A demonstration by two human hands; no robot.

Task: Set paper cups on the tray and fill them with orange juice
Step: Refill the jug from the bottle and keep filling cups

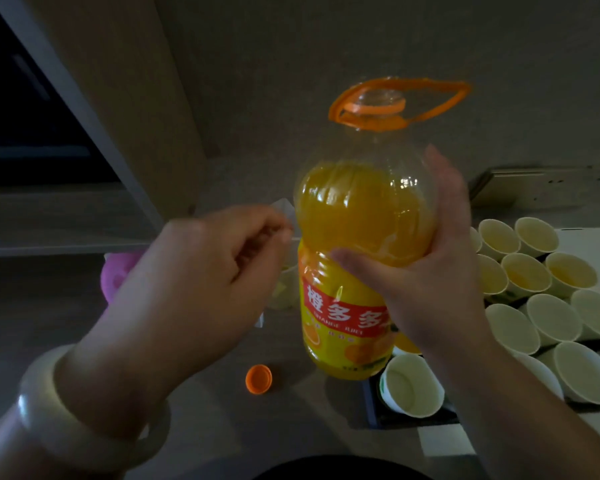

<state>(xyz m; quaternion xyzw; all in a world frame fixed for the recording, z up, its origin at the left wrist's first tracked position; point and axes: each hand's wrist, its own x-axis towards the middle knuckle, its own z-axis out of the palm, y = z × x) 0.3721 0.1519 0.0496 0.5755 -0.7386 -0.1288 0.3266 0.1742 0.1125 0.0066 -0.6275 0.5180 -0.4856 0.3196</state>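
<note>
A large clear bottle of orange juice [357, 209] with a red and yellow label stands upright at the left end of a dark tray [373, 407]. Its mouth is uncapped and an orange carry handle rings the neck. My right hand [430, 275] grips the bottle's bulging shoulder from the right. Just left of the bottle, my left hand [194, 282] has its fingers curled and pinches a small pale scrap [283, 206]. Several white paper cups [411, 384] crowd the tray; a few at the back [527, 275] show juice inside.
An orange bottle cap [258, 379] lies on the dark counter in front of the bottle. A pink object [118, 271] sits behind my left hand. A wall and cabinet edge rise close behind, and a grey socket block [534, 188] stands at the back right.
</note>
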